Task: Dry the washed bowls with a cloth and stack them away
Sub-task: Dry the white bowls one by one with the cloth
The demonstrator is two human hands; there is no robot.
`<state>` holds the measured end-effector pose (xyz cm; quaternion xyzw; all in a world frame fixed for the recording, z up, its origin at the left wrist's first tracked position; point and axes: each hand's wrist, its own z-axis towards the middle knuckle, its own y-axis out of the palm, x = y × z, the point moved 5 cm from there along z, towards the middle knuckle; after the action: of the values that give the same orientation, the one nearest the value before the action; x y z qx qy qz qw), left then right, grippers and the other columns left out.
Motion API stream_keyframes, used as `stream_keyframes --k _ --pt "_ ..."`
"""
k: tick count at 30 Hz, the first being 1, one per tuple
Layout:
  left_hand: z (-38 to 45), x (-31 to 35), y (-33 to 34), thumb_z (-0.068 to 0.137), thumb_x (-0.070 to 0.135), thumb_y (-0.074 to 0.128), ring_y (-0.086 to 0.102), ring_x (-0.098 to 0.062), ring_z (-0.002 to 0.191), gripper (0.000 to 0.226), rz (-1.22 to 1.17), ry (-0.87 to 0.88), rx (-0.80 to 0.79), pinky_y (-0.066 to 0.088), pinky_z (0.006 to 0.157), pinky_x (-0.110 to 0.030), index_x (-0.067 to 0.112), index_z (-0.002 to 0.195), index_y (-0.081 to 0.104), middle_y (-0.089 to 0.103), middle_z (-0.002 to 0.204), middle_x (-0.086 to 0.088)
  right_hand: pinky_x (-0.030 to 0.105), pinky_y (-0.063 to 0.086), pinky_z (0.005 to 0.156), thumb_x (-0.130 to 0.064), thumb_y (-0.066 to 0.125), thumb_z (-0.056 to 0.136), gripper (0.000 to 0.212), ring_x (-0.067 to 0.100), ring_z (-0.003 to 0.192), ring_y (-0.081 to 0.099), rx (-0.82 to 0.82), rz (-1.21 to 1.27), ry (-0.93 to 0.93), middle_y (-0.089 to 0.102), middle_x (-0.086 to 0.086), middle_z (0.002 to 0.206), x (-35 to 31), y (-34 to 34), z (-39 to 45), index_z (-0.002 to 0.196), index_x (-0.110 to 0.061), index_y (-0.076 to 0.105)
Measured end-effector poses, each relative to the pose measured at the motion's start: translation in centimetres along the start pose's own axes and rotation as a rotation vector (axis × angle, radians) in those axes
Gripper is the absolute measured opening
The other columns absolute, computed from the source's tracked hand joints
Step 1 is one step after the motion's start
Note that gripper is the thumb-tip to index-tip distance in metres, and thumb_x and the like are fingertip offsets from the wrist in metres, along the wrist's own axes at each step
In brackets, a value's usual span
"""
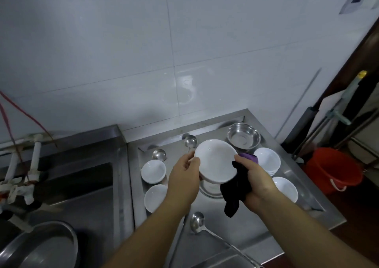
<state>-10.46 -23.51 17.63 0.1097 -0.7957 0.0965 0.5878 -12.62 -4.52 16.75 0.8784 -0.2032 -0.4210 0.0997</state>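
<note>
Gripping a white bowl [215,162] by its left rim, the left hand [184,177] holds it tilted above the steel surface [256,222], thumb on the inner edge and fingers curled behind. The right hand [256,177] is closed round a dark cloth [235,189] with a purple patch [249,157] showing at the top, and presses it against the bowl's right rim; a tail of cloth hangs down below the fist.

Directly under the held bowl sits a shallow steel dish [209,189], partly hidden by it. Two white bowls lie to the left, one nearer the wall [153,171] and one nearer the person [154,198], just beside each other. To the right a stack of white bowls [267,161] stands near the cloth hand, and another white bowl [286,188] lies beside the right wrist. A steel bowl [244,136] sits at the back right corner, close to the stack. Two ladle heads [189,140] [159,154] rest at the back, behind the held bowl, and a third ladle [197,222] lies between the forearms with its handle running towards the lower right.

Left of the surface is a sink [82,185] with taps [22,175] and a large steel pan [47,247] at the lower corner. An orange bucket [332,169] stands on the floor to the right.
</note>
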Motion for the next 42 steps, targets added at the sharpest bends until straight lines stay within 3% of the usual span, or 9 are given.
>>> stream_keyframes --k 4,9,15,18,25,32,35,38,42 --pt "0.4 -0.8 4.0 0.088 0.039 0.057 0.075 -0.016 0.100 0.028 -0.010 -0.051 -0.047 0.066 0.079 -0.034 0.048 0.108 0.075 0.078 0.105 0.014 0.040 0.056 0.061 -0.018 0.082 0.088 0.027 0.031 0.071 0.069 0.095 -0.076 -0.013 0.074 0.016 0.085 -1.5 -5.0 1.9 0.111 -0.006 0.073" --pt "1.3 -2.9 10.3 0.102 0.025 0.059 0.071 -0.022 0.111 0.024 -0.028 -0.143 -0.066 0.067 0.083 -0.036 0.041 0.108 0.076 0.072 0.121 0.004 0.050 0.064 0.080 -0.012 0.085 0.083 0.015 0.032 0.082 0.077 0.201 -0.116 -0.125 0.081 0.013 0.088 -3.8 -11.5 5.5 0.098 -0.016 0.080" --pt "1.6 -5.4 19.0 0.103 0.017 0.059 0.076 -0.018 0.102 0.034 -0.100 -0.299 -0.079 0.064 0.074 -0.028 0.041 0.101 0.083 0.080 0.104 0.009 0.049 0.064 0.073 -0.009 0.083 0.083 0.023 0.031 0.079 0.078 0.202 -0.099 -0.097 0.081 0.016 0.092 -6.5 -19.7 9.7 0.105 -0.015 0.080" --pt "1.8 -6.9 23.3 0.104 0.015 0.059 0.075 -0.022 0.106 0.031 -0.121 -0.361 -0.047 0.065 0.076 -0.031 0.034 0.104 0.083 0.081 0.108 0.004 0.057 0.062 0.085 -0.005 0.081 0.084 0.015 0.037 0.087 0.076 0.177 -0.112 -0.060 0.080 0.021 0.096 -8.0 -23.7 11.7 0.096 -0.014 0.082" --pt "1.3 -10.9 31.0 0.106 0.010 0.054 0.073 -0.024 0.107 0.026 -0.098 -0.504 -0.032 0.066 0.088 -0.041 0.024 0.118 0.073 0.075 0.118 -0.006 0.045 0.065 0.080 0.002 0.084 0.076 0.030 0.034 0.088 0.079 0.212 -0.287 0.003 0.082 0.012 0.093 -9.3 -32.2 16.5 0.103 -0.011 0.080" --pt "1.9 -16.1 34.3 0.104 0.010 0.057 0.067 -0.030 0.114 0.029 -0.035 -0.593 0.037 0.063 0.096 -0.051 0.018 0.131 0.063 0.064 0.128 -0.009 0.045 0.065 0.073 -0.013 0.095 0.062 0.039 0.029 0.080 0.079 0.286 -0.520 0.088 0.081 0.000 0.082 -7.9 -37.7 19.5 0.097 -0.025 0.080" --pt "2.8 -18.6 34.6 0.102 0.014 0.062 0.068 -0.028 0.111 0.021 0.033 -0.612 0.066 0.062 0.097 -0.052 0.019 0.122 0.066 0.067 0.124 -0.007 0.047 0.063 0.084 -0.015 0.092 0.068 0.040 0.025 0.087 0.077 0.281 -0.600 0.062 0.080 -0.006 0.089 -7.2 -38.3 20.4 0.102 -0.031 0.078" --pt "3.9 -20.6 34.5 0.099 0.019 0.065 0.071 -0.023 0.106 0.015 0.119 -0.608 0.085 0.063 0.095 -0.048 0.024 0.112 0.071 0.072 0.116 -0.003 0.032 0.056 0.073 -0.012 0.087 0.071 0.038 0.014 0.081 0.074 0.273 -0.637 -0.001 0.078 -0.015 0.080 -6.9 -38.2 21.3 0.085 -0.045 0.076" --pt "5.8 -22.4 34.2 0.097 0.022 0.067 0.072 -0.018 0.100 0.013 0.183 -0.589 0.099 0.066 0.088 -0.040 0.033 0.103 0.073 0.074 0.109 0.005 0.035 0.051 0.076 -0.014 0.087 0.078 0.032 0.015 0.083 0.067 0.305 -0.686 -0.017 0.070 -0.010 0.087 -6.7 -37.7 23.2 0.087 -0.035 0.064"
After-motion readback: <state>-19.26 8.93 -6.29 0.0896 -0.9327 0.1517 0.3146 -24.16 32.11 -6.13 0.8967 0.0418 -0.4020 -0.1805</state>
